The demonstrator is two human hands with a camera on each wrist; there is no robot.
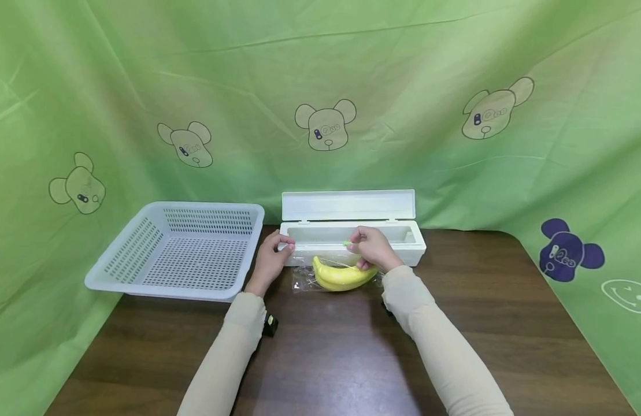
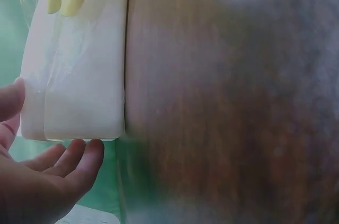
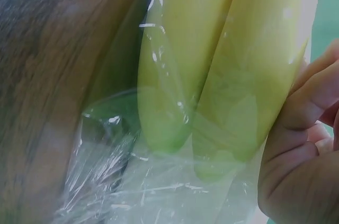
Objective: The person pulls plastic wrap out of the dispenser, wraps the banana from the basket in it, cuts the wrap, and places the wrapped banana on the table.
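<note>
A long white cling film dispenser box [image 1: 320, 261] lies at the back of the table with its lid [image 1: 348, 204] raised. My left hand [image 1: 270, 254] holds its left end, thumb over the front edge and fingertips against the end face [image 2: 85, 128]. With my right hand [image 1: 373, 249] I pinch a small green slider [image 1: 347, 242] at the box's front edge; in the right wrist view its fingers are curled and the slider is out of sight. Yellow bananas [image 1: 345, 278] lie before the box, with clear film [image 3: 106, 171] around and over them.
To the left stands a white plastic basket [image 1: 176, 293] with slotted walls, beside my left forearm. The dark wooden table [image 1: 320, 358] stretches in front. A green curtain [image 1: 247, 75] with printed bear heads hangs behind and at both sides.
</note>
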